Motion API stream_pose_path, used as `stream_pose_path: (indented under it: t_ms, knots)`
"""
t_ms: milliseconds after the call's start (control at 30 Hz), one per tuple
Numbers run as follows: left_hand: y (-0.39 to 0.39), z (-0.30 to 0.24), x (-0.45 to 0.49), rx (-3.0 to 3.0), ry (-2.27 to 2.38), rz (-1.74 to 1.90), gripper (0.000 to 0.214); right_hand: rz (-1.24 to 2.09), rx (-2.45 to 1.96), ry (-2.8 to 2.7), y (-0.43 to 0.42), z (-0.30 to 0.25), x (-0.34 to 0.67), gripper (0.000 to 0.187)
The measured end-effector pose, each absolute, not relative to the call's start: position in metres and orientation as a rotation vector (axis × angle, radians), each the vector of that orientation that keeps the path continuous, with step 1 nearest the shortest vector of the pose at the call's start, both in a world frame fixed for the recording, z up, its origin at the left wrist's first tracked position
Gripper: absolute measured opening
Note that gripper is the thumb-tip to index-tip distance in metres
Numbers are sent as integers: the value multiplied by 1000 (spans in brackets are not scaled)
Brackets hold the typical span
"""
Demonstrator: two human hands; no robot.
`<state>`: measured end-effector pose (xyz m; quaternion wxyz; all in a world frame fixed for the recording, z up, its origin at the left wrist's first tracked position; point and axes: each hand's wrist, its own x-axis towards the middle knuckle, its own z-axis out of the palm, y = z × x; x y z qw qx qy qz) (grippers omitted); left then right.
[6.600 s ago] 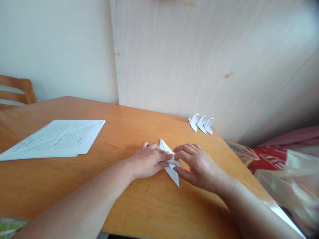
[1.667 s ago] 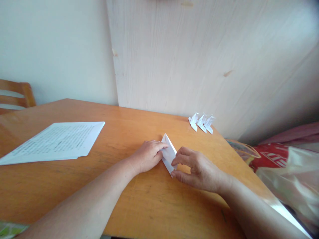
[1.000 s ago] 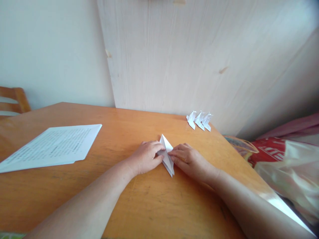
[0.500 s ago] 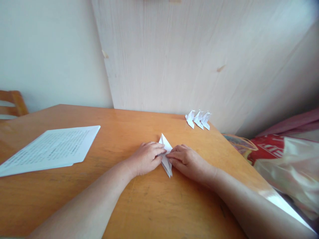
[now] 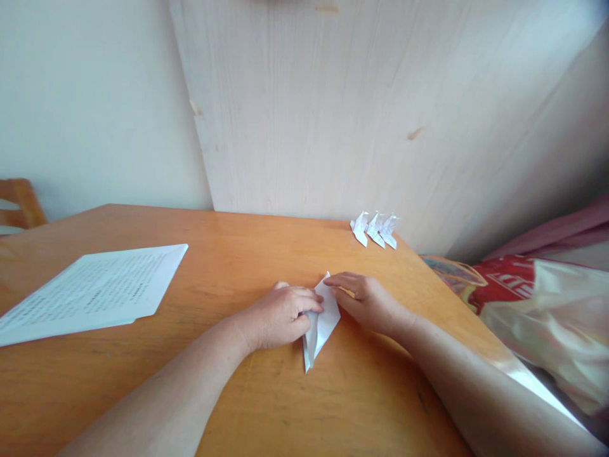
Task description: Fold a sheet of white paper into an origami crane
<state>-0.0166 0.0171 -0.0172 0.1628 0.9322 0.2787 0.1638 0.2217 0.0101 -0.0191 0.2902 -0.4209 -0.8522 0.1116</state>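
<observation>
A white folded paper piece (image 5: 321,327), narrow and pointed, lies on the orange wooden table (image 5: 228,266). My left hand (image 5: 280,314) rests on its left side, fingers curled and pressing the paper. My right hand (image 5: 366,299) holds the paper's upper right edge with thumb and fingertips pinched on it. The lower tip of the paper points toward me.
Three small folded paper figures (image 5: 374,228) stand in a row at the table's back right edge. Printed sheets (image 5: 95,292) lie at the left. A pale wooden panel (image 5: 356,108) rises behind. A red and clear plastic bag (image 5: 537,304) sits off the right edge; a chair (image 5: 16,203) at far left.
The paper has turned and opened out, its long tip now pointing toward me and to the left. My right hand moved up to its upper edge. The view shifted slightly right.
</observation>
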Motion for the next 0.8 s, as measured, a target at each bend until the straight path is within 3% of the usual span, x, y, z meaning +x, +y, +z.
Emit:
stream_pose_path:
  t_ms: [267, 600, 700, 800]
  knots:
    - [11, -6, -16, 2558, 862, 370, 31, 107, -1194, -2639, 7, -14, 221, 20]
    - [7, 6, -13, 2432, 868, 214, 37, 147, -1369, -2526, -6, 3, 220, 22]
    - [6, 4, -11, 2408, 822, 241, 37, 311, -1249, -2214, -4, -2, 217, 26]
    - [5, 2, -9, 2386, 793, 241, 34, 742, -1106, -1797, -2, -9, 208, 27]
